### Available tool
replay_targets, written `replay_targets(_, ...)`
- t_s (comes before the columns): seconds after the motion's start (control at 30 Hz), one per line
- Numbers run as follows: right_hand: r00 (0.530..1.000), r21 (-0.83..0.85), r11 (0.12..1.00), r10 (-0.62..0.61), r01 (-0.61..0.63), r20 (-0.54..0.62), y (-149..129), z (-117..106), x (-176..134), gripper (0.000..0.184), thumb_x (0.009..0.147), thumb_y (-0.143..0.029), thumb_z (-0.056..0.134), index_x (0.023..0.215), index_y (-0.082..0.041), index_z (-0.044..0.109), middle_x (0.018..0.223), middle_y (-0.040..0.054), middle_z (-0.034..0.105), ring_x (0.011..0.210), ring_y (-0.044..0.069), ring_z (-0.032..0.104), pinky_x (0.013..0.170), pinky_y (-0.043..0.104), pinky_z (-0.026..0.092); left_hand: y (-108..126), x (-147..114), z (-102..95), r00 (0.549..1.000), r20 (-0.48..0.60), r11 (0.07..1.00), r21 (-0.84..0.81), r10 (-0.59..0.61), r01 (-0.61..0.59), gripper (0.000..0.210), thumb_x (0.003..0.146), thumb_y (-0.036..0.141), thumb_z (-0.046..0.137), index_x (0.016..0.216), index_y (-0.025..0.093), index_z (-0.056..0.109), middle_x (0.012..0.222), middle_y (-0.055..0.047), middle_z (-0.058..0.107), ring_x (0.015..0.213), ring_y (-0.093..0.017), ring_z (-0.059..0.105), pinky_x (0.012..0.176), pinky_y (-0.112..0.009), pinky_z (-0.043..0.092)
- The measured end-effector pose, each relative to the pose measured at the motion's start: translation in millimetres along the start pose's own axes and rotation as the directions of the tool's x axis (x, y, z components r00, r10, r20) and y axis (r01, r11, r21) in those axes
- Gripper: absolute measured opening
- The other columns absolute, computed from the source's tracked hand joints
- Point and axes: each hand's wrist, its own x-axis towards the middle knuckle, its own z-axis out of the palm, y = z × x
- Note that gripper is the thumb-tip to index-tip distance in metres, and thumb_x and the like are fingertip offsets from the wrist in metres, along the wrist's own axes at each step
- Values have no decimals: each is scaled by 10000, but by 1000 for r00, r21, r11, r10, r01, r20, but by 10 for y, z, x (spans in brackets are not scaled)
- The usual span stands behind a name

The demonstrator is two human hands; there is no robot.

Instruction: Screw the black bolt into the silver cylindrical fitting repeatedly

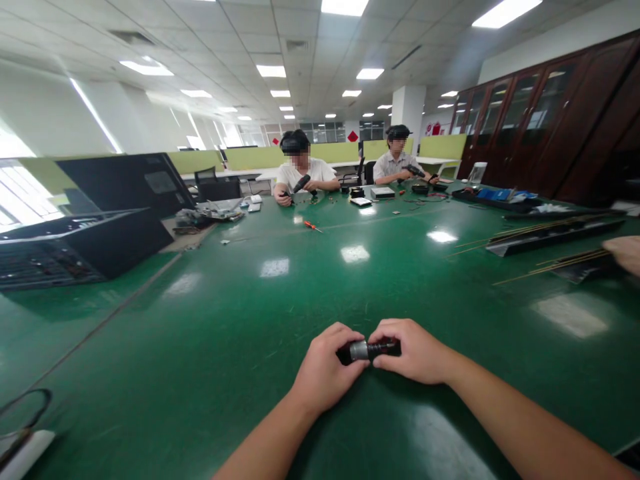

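At the near side of the green bench [200, 373], the left hand [325, 367] curls around the left end of a black-and-silver cylinder [359, 351]; the right hand [417, 350] pinches its right end, presumably for steadiness. Its full shape is unclear.

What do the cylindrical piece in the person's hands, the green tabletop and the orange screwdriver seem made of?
Cylindrical piece: silvery band, probably metal by its sheen; black sections could be plastic or coated metal.
Green tabletop: smooth and glossy, mirroring the ceiling lights; possibly paint or plastic sheet.
Orange screwdriver: handle likely plastic, by its bright colour; shaft unclear.
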Motion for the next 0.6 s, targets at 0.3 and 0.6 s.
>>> replay_targets(0.3,999,-5,1000,-10,9,-44,34,10,27,123,793,-234,699,906,-204,736,816,15,666,761,161,603,692,269,418,-2,8,18,999,-36,1000,-1,-6,6,261,709,128,745,946,227,702,897,-19,660,850,-187,630,772,-308,489)
replay_targets(0.6,998,-30,1000,-5,3,-62,40,-45,5,121,778,-215,706,893,-194,737,819,21,676,758,162,606,699,268,430,4,0,2,999,-51,1000,25,-12,13,237,714,141,754,931,219,702,875,-14,653,830,-180,621,747,-297,476)
